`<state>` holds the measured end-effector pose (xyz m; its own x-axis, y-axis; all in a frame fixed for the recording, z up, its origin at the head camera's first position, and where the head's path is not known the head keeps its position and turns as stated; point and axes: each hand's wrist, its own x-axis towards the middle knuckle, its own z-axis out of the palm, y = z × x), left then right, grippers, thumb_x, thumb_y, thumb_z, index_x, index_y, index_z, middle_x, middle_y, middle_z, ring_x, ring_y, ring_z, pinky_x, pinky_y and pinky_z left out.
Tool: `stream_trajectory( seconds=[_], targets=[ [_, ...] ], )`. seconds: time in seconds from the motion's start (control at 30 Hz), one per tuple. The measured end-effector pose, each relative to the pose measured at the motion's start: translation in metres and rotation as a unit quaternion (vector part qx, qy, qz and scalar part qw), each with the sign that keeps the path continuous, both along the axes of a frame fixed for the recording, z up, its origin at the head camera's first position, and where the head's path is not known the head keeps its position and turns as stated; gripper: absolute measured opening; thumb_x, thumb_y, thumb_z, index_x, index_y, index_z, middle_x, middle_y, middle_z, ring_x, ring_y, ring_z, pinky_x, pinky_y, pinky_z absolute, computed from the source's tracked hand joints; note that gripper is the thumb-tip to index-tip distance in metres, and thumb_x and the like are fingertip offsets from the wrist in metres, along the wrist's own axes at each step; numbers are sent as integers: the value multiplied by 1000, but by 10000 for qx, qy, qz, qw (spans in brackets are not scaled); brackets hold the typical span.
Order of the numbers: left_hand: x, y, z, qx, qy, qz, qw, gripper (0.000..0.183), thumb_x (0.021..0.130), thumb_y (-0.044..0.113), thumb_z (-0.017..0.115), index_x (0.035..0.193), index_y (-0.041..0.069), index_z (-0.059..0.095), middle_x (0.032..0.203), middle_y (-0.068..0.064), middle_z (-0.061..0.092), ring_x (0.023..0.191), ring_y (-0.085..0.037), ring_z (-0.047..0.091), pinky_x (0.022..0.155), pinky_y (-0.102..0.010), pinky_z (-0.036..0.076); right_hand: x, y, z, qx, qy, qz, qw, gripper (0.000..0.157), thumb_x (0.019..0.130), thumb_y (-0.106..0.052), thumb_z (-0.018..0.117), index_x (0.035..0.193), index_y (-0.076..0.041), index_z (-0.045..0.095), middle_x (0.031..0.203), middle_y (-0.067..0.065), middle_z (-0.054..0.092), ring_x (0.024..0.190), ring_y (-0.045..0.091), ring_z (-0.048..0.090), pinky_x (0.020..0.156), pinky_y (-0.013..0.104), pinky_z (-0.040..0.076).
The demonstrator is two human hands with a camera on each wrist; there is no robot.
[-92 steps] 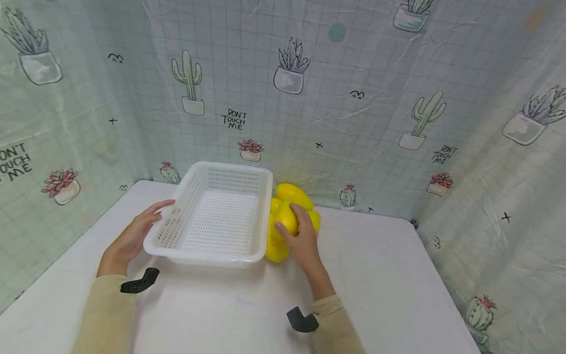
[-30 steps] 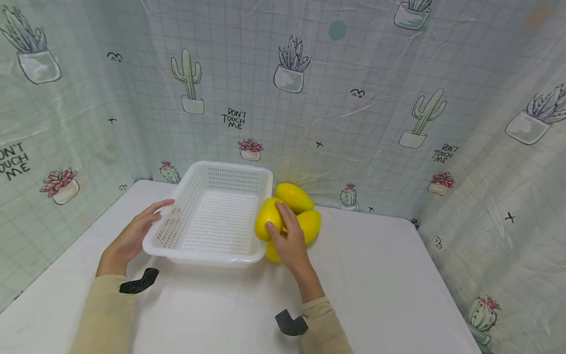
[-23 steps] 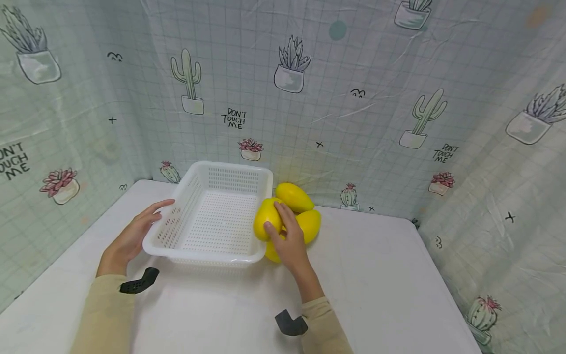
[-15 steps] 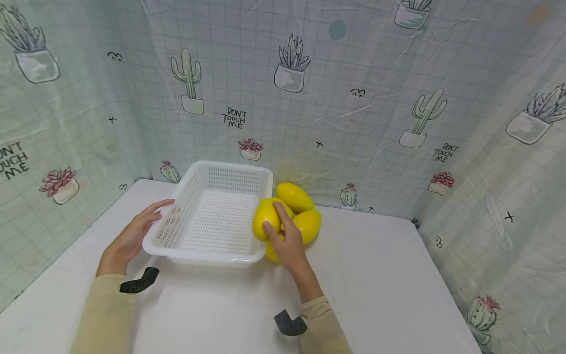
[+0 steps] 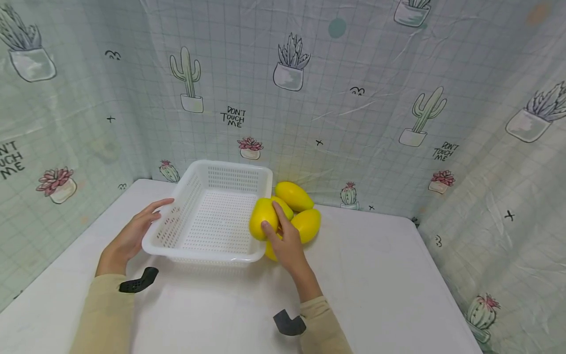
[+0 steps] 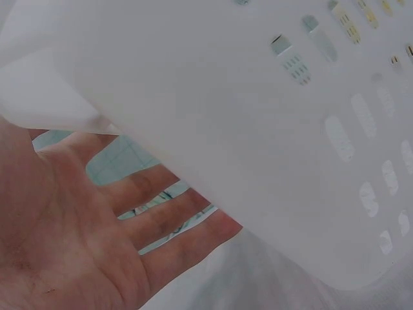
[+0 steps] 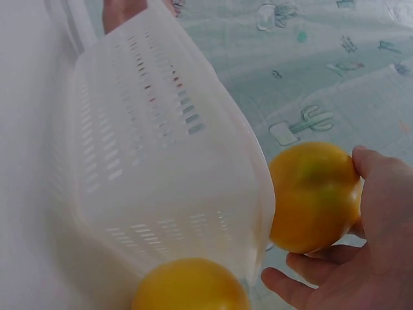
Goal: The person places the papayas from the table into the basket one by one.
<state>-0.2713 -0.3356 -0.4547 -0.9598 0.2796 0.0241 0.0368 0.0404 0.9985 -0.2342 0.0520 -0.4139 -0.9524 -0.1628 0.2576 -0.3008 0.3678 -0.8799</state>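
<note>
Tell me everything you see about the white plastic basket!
The white rectangular basket looks plastic, with rounded corners, slotted walls and small floor holes. It sits open side up on the white table. The person's bare left hand touches its left side; a smooth yellow oval fruit hides part of its right rim, contact unclear.

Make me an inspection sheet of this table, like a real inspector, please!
Surface: white table.
Basket: white basket with many holes, left of the fruit.
Fruit: held yellow fruit at the basket's right rim; other yellow fruits bunched beside the basket.
Clutter: nothing seen.
Left grip: fingers against the basket's left side.
Right grip: holding one fruit.
Cables: nothing seen.
Surroundings: cactus-print cloth behind and at both sides; tan sleeves; dark wrist pieces.
</note>
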Motion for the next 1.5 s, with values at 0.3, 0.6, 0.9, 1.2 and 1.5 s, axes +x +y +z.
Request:
stream_trajectory(
  seconds=[0.3,0.6,0.9,1.2,1.5],
  targets=[
    [0,-1,1,151,15,-115,9998,50,106,29,32,154,25,23,138,12,43,110,-4,56,84,-27,53,0,0,0,39,-39,80,10000,66,95,-52,52,152,-33,26,153,-3,38,136,21,45,112,44,38],
    [0,0,1,-76,-38,24,10000,49,106,31,32,154,28,23,139,11,40,111,-3,55,84,-27,53,-2,-2,-4,186,35,133,9997,66,94,-54,51,152,-38,24,153,-2,39,137,19,44,112,41,38],
    [0,0,0,48,9,-33,10000,49,106,29,31,154,26,23,141,10,40,111,-3,55,84,-27,53,-1,-4,-3,201,-26,143,9997,68,93,-51,56,152,-32,27,156,-3,35,142,24,38,110,48,39],
    [1,-1,1,108,45,-88,9999,49,106,28,30,154,25,23,139,10,42,110,-3,56,83,-28,53,-2,-3,-3,314,-45,-23,9995,70,92,-44,61,152,-25,30,155,3,38,141,29,38,110,51,39],
    [1,-1,1,122,-18,-66,9999,48,106,28,31,154,26,24,138,12,44,108,-2,58,83,-28,55,-4,2,-4,261,-113,-168,9995,70,91,-47,61,151,-26,31,153,7,40,140,28,40,110,50,39]
  ],
)
